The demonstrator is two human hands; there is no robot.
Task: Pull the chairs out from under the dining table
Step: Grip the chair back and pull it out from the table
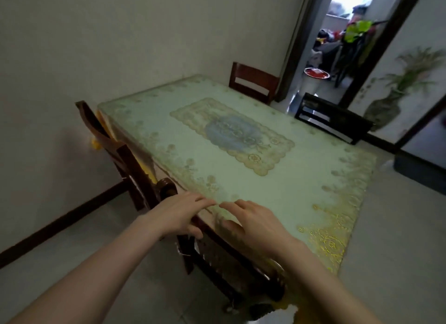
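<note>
The dining table point(313, 178) has a pale green and gold patterned cover. The near chair point(229, 263), dark wood, is pushed in against the table's near edge, directly below me. My left hand point(178, 215) and my right hand point(255, 224) lie side by side over its top rail, fingers across the top toward the table and thumbs on my side of the rail. The left chair point(108, 142) is tucked in at the table's left end. A brown far chair point(253, 82) and a black right chair point(330, 120) stand at the far side.
A wall with a dark skirting board runs close along the left. Behind the far chairs an open doorway point(337, 58) leads to a cluttered room. A panel with a painted vase point(398, 94) stands at the right. Pale tiled floor point(398, 251) lies to my right and behind.
</note>
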